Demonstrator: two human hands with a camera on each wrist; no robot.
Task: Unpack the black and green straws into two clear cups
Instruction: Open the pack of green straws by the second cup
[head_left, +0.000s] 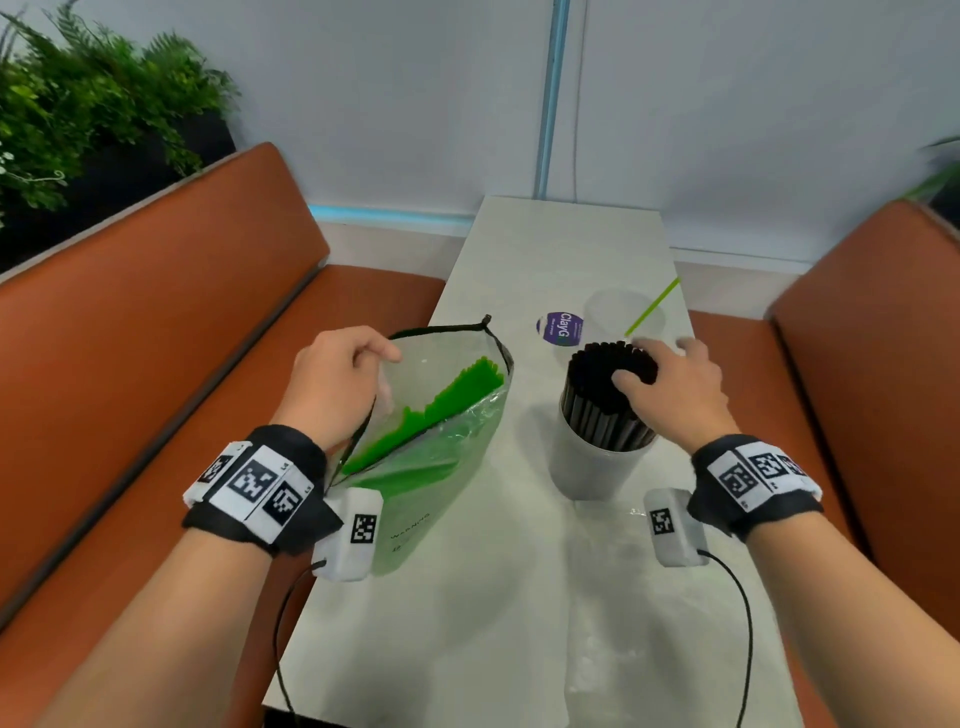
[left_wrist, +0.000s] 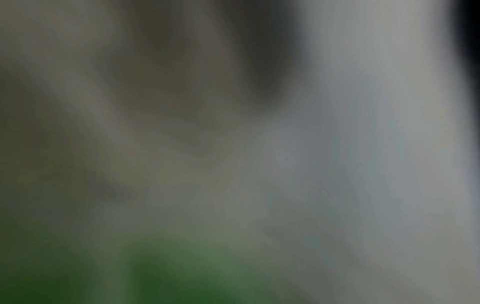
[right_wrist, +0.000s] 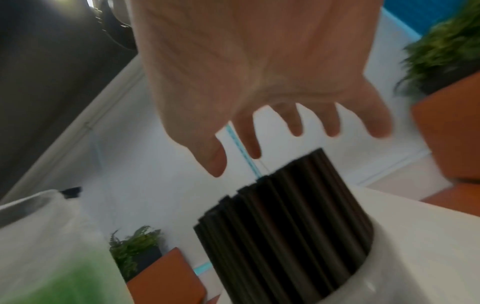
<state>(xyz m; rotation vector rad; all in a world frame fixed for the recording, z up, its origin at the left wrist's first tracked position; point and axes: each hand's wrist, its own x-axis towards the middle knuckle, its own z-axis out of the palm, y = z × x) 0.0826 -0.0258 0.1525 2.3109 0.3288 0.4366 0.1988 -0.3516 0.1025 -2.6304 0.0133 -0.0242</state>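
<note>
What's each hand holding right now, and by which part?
Left hand pinches the clear bag by its open top edge. Right hand holds nothing; its fingers are spread over the black straws.

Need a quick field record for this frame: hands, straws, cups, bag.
left hand: grips the rim of the clear bag, holding it open
right hand: spread above the black straws, fingers straight, holding nothing
black straws: upright in the near cup
green straws: most in the bag
far cup: one green straw leaning in it
left wrist view: too blurred to read
table: white, holds bag and both cups
</note>
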